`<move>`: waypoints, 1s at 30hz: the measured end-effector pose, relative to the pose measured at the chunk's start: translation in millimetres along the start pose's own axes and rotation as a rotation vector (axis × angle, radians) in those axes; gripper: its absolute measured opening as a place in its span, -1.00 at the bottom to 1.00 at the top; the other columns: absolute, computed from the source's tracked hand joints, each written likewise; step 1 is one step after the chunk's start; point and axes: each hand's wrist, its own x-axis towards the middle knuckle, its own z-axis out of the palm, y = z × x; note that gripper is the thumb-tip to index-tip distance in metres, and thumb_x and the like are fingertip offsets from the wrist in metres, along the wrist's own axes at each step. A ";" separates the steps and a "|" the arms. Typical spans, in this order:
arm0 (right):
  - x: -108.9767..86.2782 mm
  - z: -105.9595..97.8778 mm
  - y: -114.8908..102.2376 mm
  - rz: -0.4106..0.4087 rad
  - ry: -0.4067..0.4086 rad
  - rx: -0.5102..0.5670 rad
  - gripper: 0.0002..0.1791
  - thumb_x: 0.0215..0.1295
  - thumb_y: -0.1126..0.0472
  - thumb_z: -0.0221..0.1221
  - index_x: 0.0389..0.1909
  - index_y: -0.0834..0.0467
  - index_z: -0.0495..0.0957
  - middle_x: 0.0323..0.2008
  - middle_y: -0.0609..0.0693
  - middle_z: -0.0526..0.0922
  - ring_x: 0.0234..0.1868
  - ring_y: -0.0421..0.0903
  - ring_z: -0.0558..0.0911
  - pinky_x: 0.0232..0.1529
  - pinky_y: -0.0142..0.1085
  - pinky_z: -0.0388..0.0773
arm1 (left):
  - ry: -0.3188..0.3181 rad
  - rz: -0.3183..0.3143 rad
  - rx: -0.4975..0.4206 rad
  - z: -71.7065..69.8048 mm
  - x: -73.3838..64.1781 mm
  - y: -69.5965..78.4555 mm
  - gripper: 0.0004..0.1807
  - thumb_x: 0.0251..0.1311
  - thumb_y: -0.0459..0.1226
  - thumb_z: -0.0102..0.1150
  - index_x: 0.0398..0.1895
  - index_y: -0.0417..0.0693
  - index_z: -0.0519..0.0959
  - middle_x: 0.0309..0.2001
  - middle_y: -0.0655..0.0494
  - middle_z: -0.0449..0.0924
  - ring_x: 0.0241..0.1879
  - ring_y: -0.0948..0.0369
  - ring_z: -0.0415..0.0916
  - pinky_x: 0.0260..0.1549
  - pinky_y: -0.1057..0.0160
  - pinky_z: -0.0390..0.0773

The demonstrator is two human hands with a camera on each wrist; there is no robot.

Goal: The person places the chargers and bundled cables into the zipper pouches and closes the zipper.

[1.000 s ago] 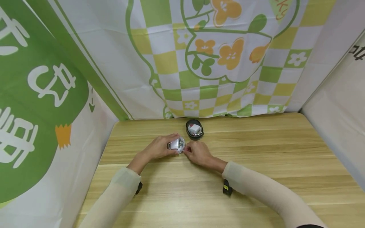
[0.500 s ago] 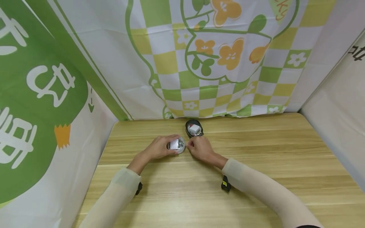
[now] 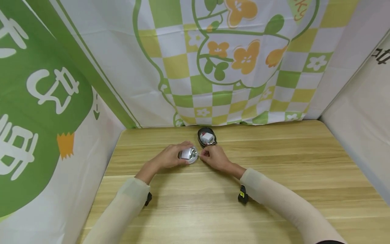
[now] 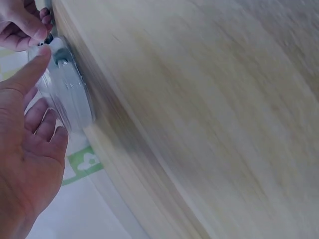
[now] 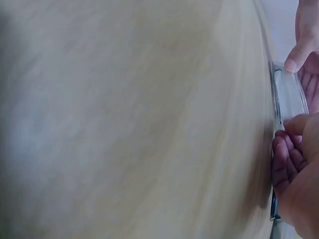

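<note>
On the table, a round clear plastic case (image 3: 188, 154) holds a white block, like a charger plug, and something coiled that looks like a cable. My left hand (image 3: 170, 156) grips its left side between thumb and fingers. In the left wrist view the case (image 4: 70, 92) stands out past my left fingertips. My right hand (image 3: 215, 158) is at its right edge, thumb and forefinger pinched together. Between those fingertips a small dark piece (image 4: 47, 39) shows at the case's end; its exact kind is too small to tell. My right palm is hidden in the head view.
Just behind my right hand lies a black oval case (image 3: 207, 136) with a clear window and a white block inside. The wooden table (image 3: 195, 203) stretches to both sides and toward me. A printed cloth (image 3: 213, 105) hangs along the table's back edge.
My right hand has shifted slightly away and to the right along the case's edge, now overlapping the front of the black case. My left hand keeps its grip, nearly still.
</note>
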 end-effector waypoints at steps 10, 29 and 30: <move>-4.1 0.7 2.7 -0.050 -0.006 0.067 -0.87 0.28 0.29 0.45 -0.45 0.14 0.75 -0.51 -0.12 0.74 -0.48 -0.39 0.56 -0.41 -0.47 0.55 | 0.073 -0.086 0.053 3.2 -0.2 13.5 -0.20 0.23 -0.30 0.53 0.50 -0.31 0.41 0.55 -0.33 0.29 0.52 -0.20 0.30 0.49 -0.13 0.35; -12.4 7.2 -8.5 -0.107 0.003 0.055 -0.90 0.30 0.31 0.43 -0.41 0.15 0.76 -0.50 -0.11 0.73 -0.49 -0.40 0.56 -0.45 -0.49 0.56 | 0.090 -0.157 0.139 18.8 -0.5 22.5 -0.16 0.39 0.03 0.38 0.51 -0.34 0.38 0.53 -0.31 0.31 0.47 -0.24 0.36 0.51 -0.17 0.30; -12.4 6.6 -9.2 -0.105 0.005 0.050 -0.90 0.30 0.31 0.43 -0.41 0.15 0.76 -0.50 -0.11 0.73 -0.50 -0.39 0.56 -0.45 -0.49 0.56 | 0.091 -0.154 0.138 19.1 -0.2 21.7 -0.17 0.39 0.04 0.38 0.50 -0.34 0.38 0.53 -0.30 0.31 0.48 -0.22 0.36 0.51 -0.16 0.30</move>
